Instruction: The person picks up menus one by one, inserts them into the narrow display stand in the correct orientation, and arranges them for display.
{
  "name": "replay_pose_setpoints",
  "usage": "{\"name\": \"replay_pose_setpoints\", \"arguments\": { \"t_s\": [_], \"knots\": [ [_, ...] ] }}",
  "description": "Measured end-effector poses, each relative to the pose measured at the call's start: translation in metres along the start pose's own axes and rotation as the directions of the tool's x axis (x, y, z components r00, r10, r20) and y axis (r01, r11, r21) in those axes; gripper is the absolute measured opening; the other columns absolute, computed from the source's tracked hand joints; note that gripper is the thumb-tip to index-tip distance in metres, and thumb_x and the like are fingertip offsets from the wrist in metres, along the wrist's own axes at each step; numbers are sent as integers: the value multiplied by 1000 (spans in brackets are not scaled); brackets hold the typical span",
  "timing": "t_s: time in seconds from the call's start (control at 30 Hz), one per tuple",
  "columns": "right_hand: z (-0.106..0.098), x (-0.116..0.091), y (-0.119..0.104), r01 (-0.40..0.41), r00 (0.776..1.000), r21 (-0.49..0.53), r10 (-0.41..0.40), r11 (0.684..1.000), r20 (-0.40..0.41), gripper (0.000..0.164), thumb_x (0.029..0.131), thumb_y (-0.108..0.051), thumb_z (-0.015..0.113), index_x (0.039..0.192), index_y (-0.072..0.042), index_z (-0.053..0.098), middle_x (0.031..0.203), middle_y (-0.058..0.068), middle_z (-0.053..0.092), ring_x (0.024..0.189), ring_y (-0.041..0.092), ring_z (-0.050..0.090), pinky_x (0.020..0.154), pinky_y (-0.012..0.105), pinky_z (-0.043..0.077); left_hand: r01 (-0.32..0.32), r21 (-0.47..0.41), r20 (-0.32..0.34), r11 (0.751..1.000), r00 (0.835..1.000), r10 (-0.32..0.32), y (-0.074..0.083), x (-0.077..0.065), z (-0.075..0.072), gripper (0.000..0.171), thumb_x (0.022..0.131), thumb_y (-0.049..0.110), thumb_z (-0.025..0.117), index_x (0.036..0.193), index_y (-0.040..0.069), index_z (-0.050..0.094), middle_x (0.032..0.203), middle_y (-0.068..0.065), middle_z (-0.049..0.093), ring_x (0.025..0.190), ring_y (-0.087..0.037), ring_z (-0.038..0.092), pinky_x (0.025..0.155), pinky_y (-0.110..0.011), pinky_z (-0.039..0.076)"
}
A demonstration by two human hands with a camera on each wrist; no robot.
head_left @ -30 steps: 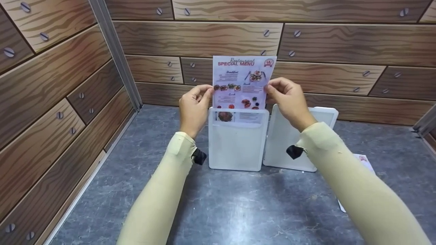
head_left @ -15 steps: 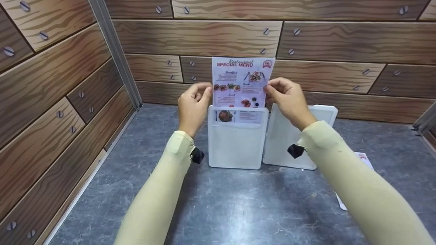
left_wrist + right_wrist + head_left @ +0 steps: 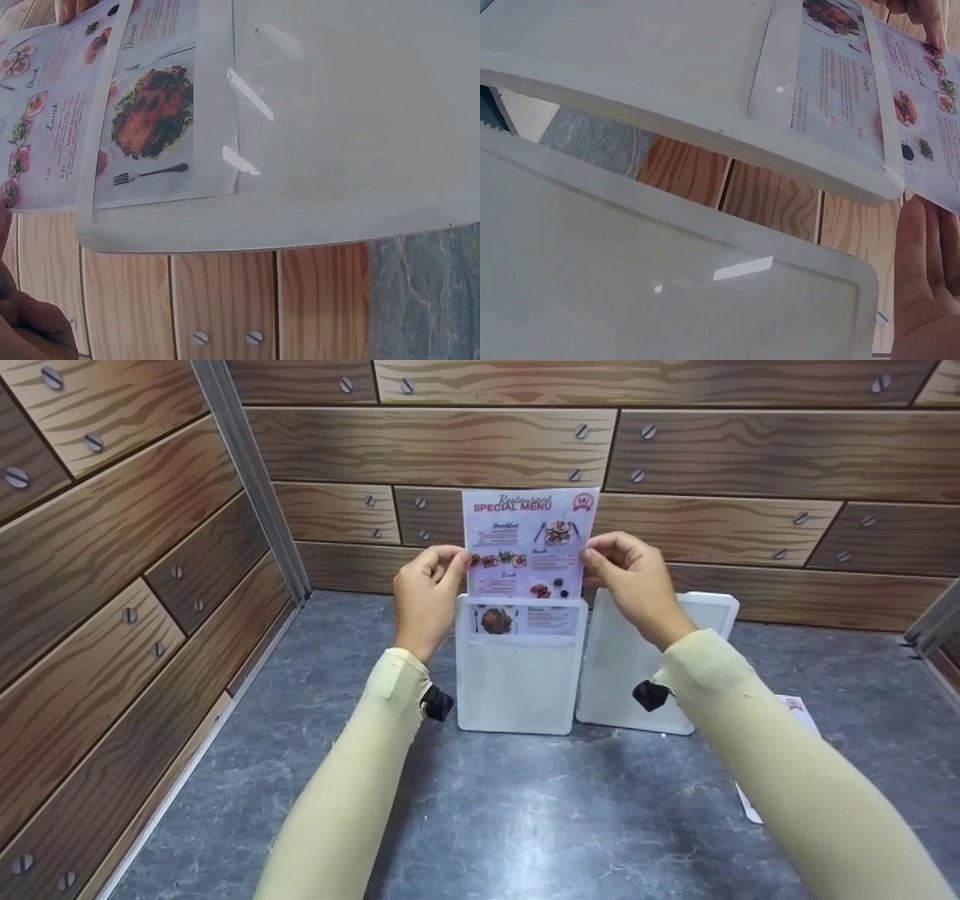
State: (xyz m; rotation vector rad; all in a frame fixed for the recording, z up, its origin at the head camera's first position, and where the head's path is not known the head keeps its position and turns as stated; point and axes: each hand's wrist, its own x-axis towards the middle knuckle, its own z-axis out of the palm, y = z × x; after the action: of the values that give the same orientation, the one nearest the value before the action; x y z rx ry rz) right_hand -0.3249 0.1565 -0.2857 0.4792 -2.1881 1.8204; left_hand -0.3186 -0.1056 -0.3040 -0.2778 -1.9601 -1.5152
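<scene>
A printed restaurant menu sheet (image 3: 517, 540) stands upright, its lower part inside a white clear-fronted menu holder (image 3: 517, 690). My left hand (image 3: 427, 600) pinches the sheet's left edge between thumb and forefinger. The opposite edge is pinched by my right hand (image 3: 637, 585). In the left wrist view, the sheet's bottom part with a roast dish picture (image 3: 154, 112) shows through the clear front. The right wrist view shows the menu sheet (image 3: 919, 97) entering the holder's top slot, with the fingers of my right hand (image 3: 930, 277) at its edge.
A second white holder (image 3: 622, 682) stands just right of the first, partly behind my right hand. Another printed sheet (image 3: 799, 712) lies on the grey marbled table (image 3: 525, 817), mostly hidden by my right forearm. Wood-plank-patterned walls (image 3: 435, 442) enclose the back and left.
The menu sheet has slid slightly down into the holder, with its top edge a little lower. Both hands keep their pinch on its edges.
</scene>
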Motion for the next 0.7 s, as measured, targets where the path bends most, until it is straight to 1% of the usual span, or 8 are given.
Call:
{"name": "replay_pose_setpoints", "arguments": {
  "t_s": [0.13,0.27,0.33,0.43,0.57,0.7],
  "knots": [
    [0,0,1,17,1000,22,-17,1000,-12,18,103,-11,63,111,5,67,98,3,70,87,15,71,83,29,59,6,-7,3,1000,1000,-6,0,0,-1,14,97,18,74,95,4,77,61,8,40,55,-4,30,53,-23,24],
    [1,0,4,43,999,44,-42,998,-29,8,102,-7,64,103,-1,70,92,2,70,82,13,70,80,29,60,-5,-8,11,1000,1000,5,0,0,-2,15,97,19,74,95,4,77,61,8,40,54,-4,30,53,-23,23],
    [2,-1,6,55,998,45,-53,997,-34,6,102,-6,65,100,-3,70,91,2,69,81,13,69,79,28,60,-13,-3,14,1000,1000,13,-1,0,-2,15,97,19,74,95,4,77,61,8,39,54,-4,30,52,-22,23],
    [3,-3,9,57,998,20,-56,998,-25,10,102,-8,65,103,1,70,92,3,68,82,13,69,79,26,59,-17,6,15,1000,1000,17,-4,-2,-2,15,97,18,74,94,4,77,61,8,39,54,-4,30,52,-22,24],
    [2,-5,13,49,999,-35,-49,998,-10,22,103,-11,64,109,10,66,95,5,68,85,13,68,80,25,58,-13,24,18,1000,1000,13,-9,-4,-2,14,97,18,74,94,4,77,62,8,41,54,-4,31,53,-22,25],
    [1,-6,13,53,999,-33,-53,998,-5,25,103,-13,64,112,10,66,96,7,69,86,14,68,80,26,59,-7,40,20,999,1000,6,-13,-6,-1,14,97,18,74,95,4,77,61,8,41,55,-4,32,53,-22,26]
  ]
}}
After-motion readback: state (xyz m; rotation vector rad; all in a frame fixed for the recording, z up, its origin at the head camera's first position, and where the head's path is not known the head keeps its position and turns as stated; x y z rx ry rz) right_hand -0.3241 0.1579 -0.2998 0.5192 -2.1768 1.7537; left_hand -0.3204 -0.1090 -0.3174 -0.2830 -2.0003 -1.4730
